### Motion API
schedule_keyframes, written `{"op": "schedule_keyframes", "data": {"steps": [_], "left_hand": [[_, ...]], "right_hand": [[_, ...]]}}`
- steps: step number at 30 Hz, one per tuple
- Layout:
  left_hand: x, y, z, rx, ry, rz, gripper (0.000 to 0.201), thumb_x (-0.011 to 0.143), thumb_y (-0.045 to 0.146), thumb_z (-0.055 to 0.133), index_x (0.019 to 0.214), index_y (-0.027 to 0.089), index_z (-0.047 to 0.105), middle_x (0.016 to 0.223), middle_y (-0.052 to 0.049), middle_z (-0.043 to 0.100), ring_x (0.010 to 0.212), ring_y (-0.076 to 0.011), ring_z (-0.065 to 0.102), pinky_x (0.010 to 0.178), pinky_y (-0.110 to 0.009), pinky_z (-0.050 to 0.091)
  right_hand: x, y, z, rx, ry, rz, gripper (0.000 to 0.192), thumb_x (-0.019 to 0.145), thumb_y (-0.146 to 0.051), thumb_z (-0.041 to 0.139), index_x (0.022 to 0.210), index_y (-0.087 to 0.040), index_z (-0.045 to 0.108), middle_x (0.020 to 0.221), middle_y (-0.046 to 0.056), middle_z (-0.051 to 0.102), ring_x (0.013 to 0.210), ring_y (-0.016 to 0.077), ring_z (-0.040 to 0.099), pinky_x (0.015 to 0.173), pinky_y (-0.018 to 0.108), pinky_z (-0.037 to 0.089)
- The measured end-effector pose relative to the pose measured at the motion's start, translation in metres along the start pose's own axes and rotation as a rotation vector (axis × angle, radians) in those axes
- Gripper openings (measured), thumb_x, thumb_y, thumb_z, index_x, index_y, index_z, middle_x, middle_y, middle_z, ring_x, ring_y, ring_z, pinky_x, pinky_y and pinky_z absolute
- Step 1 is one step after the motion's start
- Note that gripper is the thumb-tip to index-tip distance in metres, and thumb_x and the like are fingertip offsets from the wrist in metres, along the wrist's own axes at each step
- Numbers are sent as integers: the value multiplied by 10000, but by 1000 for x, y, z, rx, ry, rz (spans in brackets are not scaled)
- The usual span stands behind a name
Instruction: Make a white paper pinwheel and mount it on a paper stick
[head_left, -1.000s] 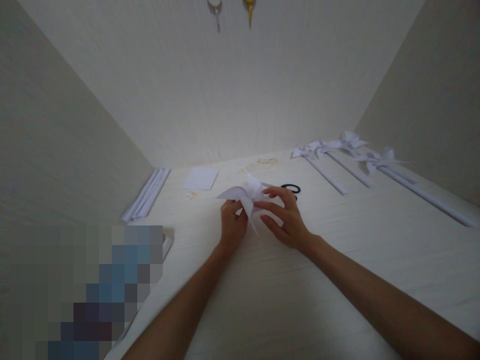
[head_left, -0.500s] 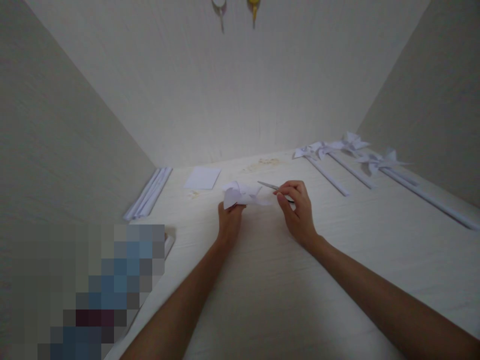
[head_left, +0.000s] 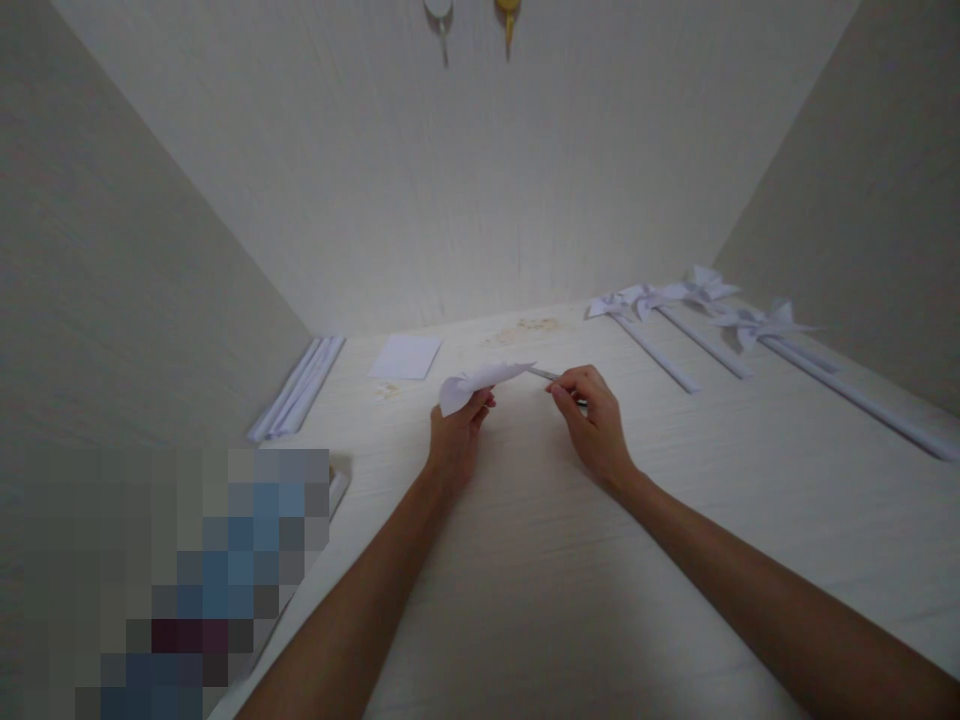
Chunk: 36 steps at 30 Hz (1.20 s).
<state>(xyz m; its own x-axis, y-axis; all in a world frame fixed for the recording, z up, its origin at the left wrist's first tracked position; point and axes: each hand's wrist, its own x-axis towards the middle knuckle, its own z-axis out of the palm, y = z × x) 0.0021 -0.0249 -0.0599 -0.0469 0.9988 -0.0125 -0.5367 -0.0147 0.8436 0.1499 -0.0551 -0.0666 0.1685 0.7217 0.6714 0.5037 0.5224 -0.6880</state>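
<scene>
My left hand [head_left: 457, 430] pinches a folded white paper pinwheel [head_left: 480, 380] from below, above the table. The pinwheel is tilted nearly edge-on, so its folds show only in part. My right hand [head_left: 592, 415] is closed on what look like scissors [head_left: 541, 373]. Their slim metal blade points left, its tip at or just behind the pinwheel's right edge; whether they touch I cannot tell. A bit of dark handle shows under the fingers, and the rest is hidden in the palm.
Finished paper pinwheels on rolled sticks [head_left: 656, 350] lie at the right. Left of centre at the back is a square paper sheet [head_left: 406, 357], beside several rolled paper sticks [head_left: 296, 388]. Two hooks [head_left: 508, 25] hang on the wall. The lower left is blurred out.
My left hand has turned the pinwheel from facing me to nearly edge-on, its right side raised. My right hand has hardly moved, with the blade still pointing left.
</scene>
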Motion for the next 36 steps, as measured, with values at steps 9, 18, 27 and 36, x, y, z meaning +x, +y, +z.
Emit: {"op": "schedule_keyframes", "data": {"steps": [9, 18, 27, 36], "left_hand": [[-2, -4, 0, 84, -166, -59, 104, 551, 145, 670, 643, 141, 622, 635, 2, 601, 575, -79, 521, 590, -218, 411], [-4, -3, -4, 478, -308, 51, 110, 584, 156, 612, 484, 148, 566, 538, 8, 558, 564, -112, 502, 583, -236, 392], [-10, 7, 5, 543, -146, 94, 88, 540, 155, 634, 458, 145, 604, 521, -17, 589, 532, -124, 515, 578, -245, 396], [-1, -1, -5, 478, 100, 181, 59, 525, 140, 613, 472, 140, 587, 455, 21, 527, 502, -111, 471, 510, -236, 368]], "right_hand": [[-5, -7, 2, 72, -262, -155, 85, 761, -138, 470, 770, -185, 540, 695, 13, 548, 651, 127, 505, 620, 268, 409], [-2, -11, -1, 104, -311, -65, 102, 740, -123, 448, 702, -176, 527, 626, -2, 568, 577, 107, 508, 548, 232, 393], [-4, -6, 0, 142, -294, 104, 44, 727, -159, 460, 706, -182, 492, 603, -9, 537, 526, 99, 483, 492, 226, 367], [-3, 12, 6, 290, -70, 330, 112, 689, -176, 502, 799, -174, 479, 617, -33, 488, 491, 80, 434, 445, 209, 339]]}}
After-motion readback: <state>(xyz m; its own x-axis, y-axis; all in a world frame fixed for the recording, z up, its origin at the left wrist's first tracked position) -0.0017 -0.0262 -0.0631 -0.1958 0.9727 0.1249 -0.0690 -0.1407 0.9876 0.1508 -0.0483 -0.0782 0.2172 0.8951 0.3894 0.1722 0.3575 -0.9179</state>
